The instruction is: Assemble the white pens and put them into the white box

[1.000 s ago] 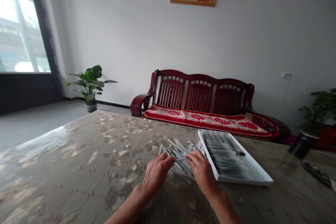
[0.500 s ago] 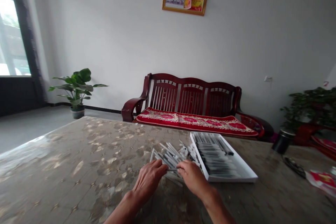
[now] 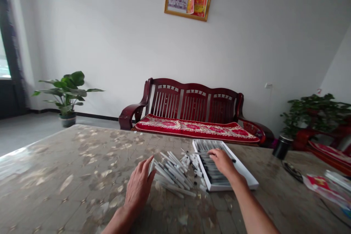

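My right hand (image 3: 221, 160) is closed on a slim grey pen (image 3: 201, 153), held level over the white box (image 3: 235, 166). Rows of similar pens with dark ends (image 3: 215, 173) lie in that box. On the table, left of the box, is a loose pile of pale translucent pen barrels (image 3: 174, 172). Small white and black pen parts (image 3: 193, 162) lie between pile and box. At the pile's left edge, my left hand (image 3: 139, 181) has its fingers stretched out beside a whitish barrel (image 3: 151, 167); whether it grips this barrel is hard to see.
The patterned table (image 3: 90, 175) spreads out around the pile. A black canister (image 3: 282, 147), a dark cable (image 3: 292, 171) and a red-and-white packet (image 3: 323, 186) are to the right. Behind stands a dark red wooden bench (image 3: 196, 106); a potted plant (image 3: 68, 95) is at left.
Both hands were together in front of the pile, holding a thin pen. My right hand has moved right and forward over the box with it; my left hand has moved left.
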A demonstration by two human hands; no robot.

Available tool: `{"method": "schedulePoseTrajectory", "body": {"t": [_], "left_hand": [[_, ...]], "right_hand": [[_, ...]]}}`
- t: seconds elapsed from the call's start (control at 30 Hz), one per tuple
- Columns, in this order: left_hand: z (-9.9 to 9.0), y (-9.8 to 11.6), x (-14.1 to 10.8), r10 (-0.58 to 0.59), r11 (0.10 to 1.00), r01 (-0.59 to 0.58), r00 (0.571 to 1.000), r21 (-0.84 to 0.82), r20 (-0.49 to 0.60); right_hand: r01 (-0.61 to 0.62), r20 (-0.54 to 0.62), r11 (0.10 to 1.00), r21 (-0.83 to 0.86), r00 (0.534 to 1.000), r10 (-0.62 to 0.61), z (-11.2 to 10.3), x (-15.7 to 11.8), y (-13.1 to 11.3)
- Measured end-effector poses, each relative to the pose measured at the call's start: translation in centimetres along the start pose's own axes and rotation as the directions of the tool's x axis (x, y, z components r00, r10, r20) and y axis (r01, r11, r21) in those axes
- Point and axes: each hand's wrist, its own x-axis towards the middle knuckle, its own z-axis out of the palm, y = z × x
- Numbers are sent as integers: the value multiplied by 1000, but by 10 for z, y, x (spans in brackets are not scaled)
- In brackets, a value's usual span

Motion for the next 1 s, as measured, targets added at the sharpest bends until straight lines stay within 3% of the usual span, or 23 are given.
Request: {"method": "schedulePoseTrajectory", "body": {"t": [0.1, 0.2, 0.37, 0.47, 0.53, 0.67, 0.77, 0.87, 1.0], "left_hand": [[2, -2, 0, -59, 998, 59, 998, -3, 28], [0, 0, 1, -125, 992, 125, 990, 2, 68], [-4, 3, 1, -154, 988, 149, 979, 47, 134], [-5, 5, -1, -168, 984, 155, 972, 84, 166], [-5, 7, -2, -177, 982, 160, 963, 95, 204], [-7, 10, -2, -156, 986, 134, 953, 101, 260], [-11, 12, -1, -140, 988, 116, 949, 103, 281], [-13, 14, 0, -146, 988, 121, 945, 100, 294], [-11, 17, -1, -127, 990, 101, 944, 98, 305]], "right_hand": [[-73, -11, 992, -99, 997, 72, -13, -2, 47], [-133, -22, 973, -191, 991, 132, -15, -11, 78], [-105, 5, 967, -231, 994, 109, -11, -14, 96], [-93, -48, 965, -244, 995, 83, -6, -11, 75], [-46, -59, 981, -189, 998, 35, 3, -11, 44], [58, 136, 998, -15, 989, -55, 38, -22, -38], [91, 225, 991, -101, 972, -66, 65, -32, -85], [63, 259, 972, -224, 966, -3, 79, -37, -103], [18, 261, 952, -305, 963, 66, 82, -36, -103]]}}
